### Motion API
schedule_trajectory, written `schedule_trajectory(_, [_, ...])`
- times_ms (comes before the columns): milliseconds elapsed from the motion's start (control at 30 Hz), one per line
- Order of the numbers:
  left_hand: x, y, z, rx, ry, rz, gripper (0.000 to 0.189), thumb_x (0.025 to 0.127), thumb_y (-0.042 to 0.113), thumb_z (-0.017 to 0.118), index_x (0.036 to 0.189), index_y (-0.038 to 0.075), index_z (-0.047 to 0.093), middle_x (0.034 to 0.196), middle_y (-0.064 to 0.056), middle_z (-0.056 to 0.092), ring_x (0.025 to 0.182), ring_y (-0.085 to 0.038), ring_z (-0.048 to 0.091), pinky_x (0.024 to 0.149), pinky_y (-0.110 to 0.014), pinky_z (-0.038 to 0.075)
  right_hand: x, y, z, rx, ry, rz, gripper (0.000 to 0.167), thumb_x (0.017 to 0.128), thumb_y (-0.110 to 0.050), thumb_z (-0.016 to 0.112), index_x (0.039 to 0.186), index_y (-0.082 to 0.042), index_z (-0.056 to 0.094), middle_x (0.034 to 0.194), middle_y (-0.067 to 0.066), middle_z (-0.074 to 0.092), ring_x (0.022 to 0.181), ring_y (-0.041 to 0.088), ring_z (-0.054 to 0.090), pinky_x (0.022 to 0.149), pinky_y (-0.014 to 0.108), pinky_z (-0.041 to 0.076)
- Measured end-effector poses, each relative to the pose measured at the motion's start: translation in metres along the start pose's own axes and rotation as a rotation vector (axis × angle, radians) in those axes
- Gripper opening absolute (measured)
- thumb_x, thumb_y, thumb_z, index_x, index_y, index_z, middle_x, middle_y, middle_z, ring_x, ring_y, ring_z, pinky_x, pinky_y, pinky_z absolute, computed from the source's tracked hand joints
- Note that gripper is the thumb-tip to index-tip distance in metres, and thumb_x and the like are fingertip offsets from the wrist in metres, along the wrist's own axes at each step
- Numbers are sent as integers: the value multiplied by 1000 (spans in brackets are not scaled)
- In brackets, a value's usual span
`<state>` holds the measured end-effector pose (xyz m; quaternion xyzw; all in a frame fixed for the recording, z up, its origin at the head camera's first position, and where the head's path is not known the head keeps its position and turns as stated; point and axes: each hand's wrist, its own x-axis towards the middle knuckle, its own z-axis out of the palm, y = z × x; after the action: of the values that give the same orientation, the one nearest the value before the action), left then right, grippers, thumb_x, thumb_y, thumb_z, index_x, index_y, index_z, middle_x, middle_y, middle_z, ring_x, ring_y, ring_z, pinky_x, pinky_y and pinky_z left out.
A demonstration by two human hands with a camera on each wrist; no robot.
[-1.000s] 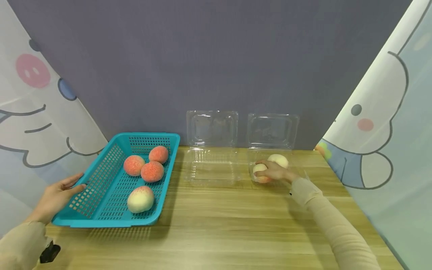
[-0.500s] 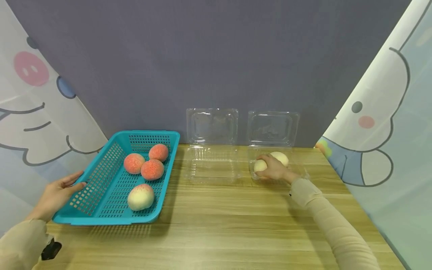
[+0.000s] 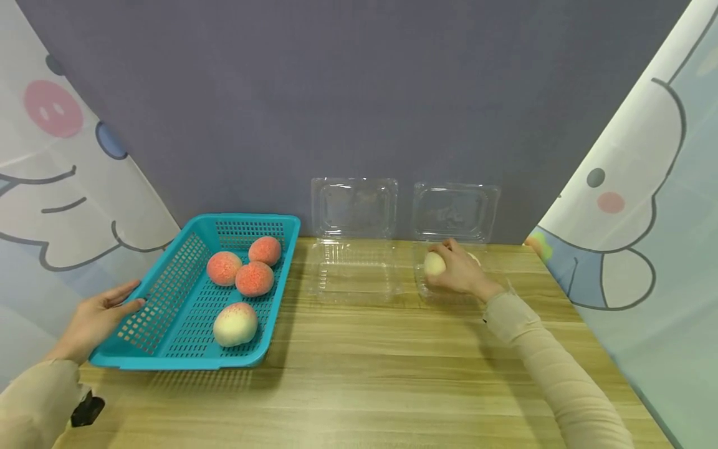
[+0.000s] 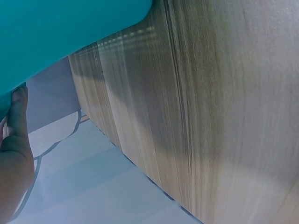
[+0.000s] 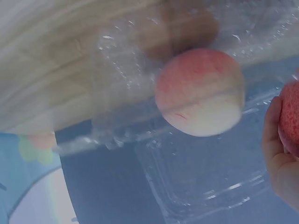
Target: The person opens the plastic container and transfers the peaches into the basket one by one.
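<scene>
My left hand (image 3: 92, 321) grips the left rim of a teal plastic basket (image 3: 154, 363), with the thumb inside and the fingers outside. Three red peaches (image 3: 255, 279) and one pale yellow peach (image 3: 235, 325) lie in the basket. On the right, my right hand (image 3: 461, 272) holds a peach (image 3: 434, 264) over the base of a clear plastic clamshell box (image 3: 455, 212). A second peach (image 5: 201, 93), half red and half cream, sits in that box, mostly hidden behind the hand in the head view. In the right wrist view, the held peach shows its red side.
Left of the right-hand box stands another clear clamshell box (image 3: 354, 209), its lid upright and nothing in its base. Both lids stand close to a dark grey back wall (image 3: 359, 112). Printed cloth panels (image 3: 634, 187) flank the wooden table (image 3: 370, 374).
My right hand has shifted slightly back and up with its peach, now covering more of the second peach. The left hand keeps its place on the basket's rim.
</scene>
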<state>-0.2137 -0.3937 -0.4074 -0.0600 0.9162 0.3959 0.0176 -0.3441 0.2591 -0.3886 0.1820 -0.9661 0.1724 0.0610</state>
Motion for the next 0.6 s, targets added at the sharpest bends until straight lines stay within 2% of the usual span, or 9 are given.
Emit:
schedule_trajectory(133, [-1, 2, 0, 0, -2, 13, 70, 92, 51, 44, 147, 21, 14, 149, 4, 7, 126, -59, 12, 88, -75, 21, 0, -7, -5, -32, 21, -46, 67, 68, -41, 75, 126, -18, 50, 117, 11, 45, 91, 28, 51, 57, 31, 47])
schedule_trajectory(333, [-2, 4, -1, 14, -4, 3, 70, 91, 52, 43, 147, 22, 13, 149, 0, 7, 126, -59, 13, 87, -75, 22, 0, -25, -12, -36, 18, -119, 66, 70, -39, 74, 127, -14, 51, 119, 11, 45, 95, 28, 52, 68, 38, 53])
schedule_trajectory(467, [-2, 3, 0, 12, -2, 3, 69, 91, 52, 43, 147, 22, 14, 150, -3, 7, 126, -59, 13, 86, -75, 22, 0, -36, -16, -47, 23, -175, 69, 70, -38, 75, 128, -11, 50, 126, 13, 44, 107, 31, 49, 77, 46, 53])
schedule_trajectory(600, [-2, 3, 0, 20, -4, 7, 69, 92, 52, 43, 147, 23, 13, 150, -5, 6, 126, -60, 12, 86, -75, 22, 1, -44, -17, -68, 31, -220, 67, 69, -38, 75, 126, -11, 51, 127, 14, 43, 113, 33, 44, 80, 48, 52])
